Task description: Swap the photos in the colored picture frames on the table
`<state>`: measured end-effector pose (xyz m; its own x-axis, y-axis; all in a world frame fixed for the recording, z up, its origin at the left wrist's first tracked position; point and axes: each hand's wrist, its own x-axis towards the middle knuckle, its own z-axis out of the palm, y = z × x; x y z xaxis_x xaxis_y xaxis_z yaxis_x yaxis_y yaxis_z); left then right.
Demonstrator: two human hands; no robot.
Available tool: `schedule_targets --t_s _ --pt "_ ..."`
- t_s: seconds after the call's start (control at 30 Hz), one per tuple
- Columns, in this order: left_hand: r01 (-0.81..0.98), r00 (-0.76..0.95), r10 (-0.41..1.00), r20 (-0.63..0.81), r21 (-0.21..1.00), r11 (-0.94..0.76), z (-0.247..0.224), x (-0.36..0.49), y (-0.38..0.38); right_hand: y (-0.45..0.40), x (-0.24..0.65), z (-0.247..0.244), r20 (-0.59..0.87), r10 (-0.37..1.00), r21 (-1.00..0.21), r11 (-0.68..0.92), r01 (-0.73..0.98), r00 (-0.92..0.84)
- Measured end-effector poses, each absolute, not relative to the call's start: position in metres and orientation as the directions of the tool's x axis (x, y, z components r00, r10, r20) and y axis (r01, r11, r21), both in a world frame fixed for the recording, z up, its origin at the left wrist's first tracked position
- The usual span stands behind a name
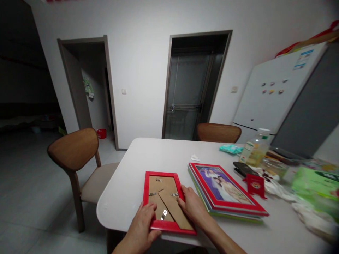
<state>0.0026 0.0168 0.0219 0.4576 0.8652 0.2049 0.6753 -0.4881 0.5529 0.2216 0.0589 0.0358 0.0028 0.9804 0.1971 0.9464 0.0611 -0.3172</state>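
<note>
A small red photo frame (pixel 162 224) lies face down at the table's near edge, its brown backing board and metal clips showing. My left hand (pixel 143 225) grips its lower left side, fingers over the backing and thumb at the near edge. At the right side, my right hand (pixel 192 204) holds the frame with its thumb on the backing near a clip. The stand flap runs diagonally across the board. Just to the right is a stack of larger frames, topped by a red-edged framed picture (pixel 225 187) of people against purple.
On the white table (pixel 127 165), a crumpled tissue (pixel 195 158), teal packet (pixel 230 149), bottle (pixel 255 148), black phone (pixel 245 168), red packet (pixel 256 185) and green tissue pack (pixel 315 187) lie beyond and right. Wooden chairs stand left (pixel 75 151) and behind (pixel 219 132).
</note>
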Motion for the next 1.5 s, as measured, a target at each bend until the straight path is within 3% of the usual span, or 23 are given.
schedule_targets --t_s 0.2,0.57,0.63,0.7,0.77,0.83,0.93,1.13,1.5 --pt "0.682 0.460 0.862 0.215 0.536 -0.497 0.022 0.004 0.015 0.066 0.213 0.035 0.254 0.967 -0.298 0.093 0.950 -0.015" --pt "0.661 0.450 0.857 0.252 0.551 -0.509 0.013 0.007 0.013 0.082 0.227 0.036 0.114 0.977 -0.565 -0.087 0.820 0.182" --pt "0.629 0.442 0.853 0.277 0.582 -0.515 0.011 0.007 0.012 0.080 0.224 0.040 0.038 0.968 -0.739 -0.139 0.659 0.247" --pt "0.582 0.429 0.858 0.282 0.640 -0.501 0.015 0.006 0.012 0.074 0.218 0.049 -0.088 0.969 -0.925 -0.166 0.341 0.233" --pt "0.515 0.403 0.876 0.264 0.726 -0.455 0.025 0.007 0.012 0.066 0.211 0.060 -0.142 0.981 -0.989 -0.146 0.021 0.135" --pt "0.437 0.359 0.900 0.249 0.806 -0.398 0.038 0.012 0.014 0.058 0.204 0.072 -0.102 0.993 -0.980 -0.090 -0.175 0.057" --pt "0.389 0.311 0.917 0.251 0.847 -0.363 0.054 0.026 0.020 0.054 0.198 0.085 -0.031 0.997 -0.970 -0.015 -0.242 0.064" --pt "0.495 0.332 0.918 0.217 0.788 -0.366 0.054 0.046 0.027 0.054 0.198 0.085 -0.075 0.986 -0.967 -0.036 -0.254 0.147" --pt "0.614 0.359 0.907 0.218 0.677 -0.406 0.049 0.038 0.022 0.048 0.198 0.067 -0.143 0.989 -0.912 -0.119 -0.393 0.032"
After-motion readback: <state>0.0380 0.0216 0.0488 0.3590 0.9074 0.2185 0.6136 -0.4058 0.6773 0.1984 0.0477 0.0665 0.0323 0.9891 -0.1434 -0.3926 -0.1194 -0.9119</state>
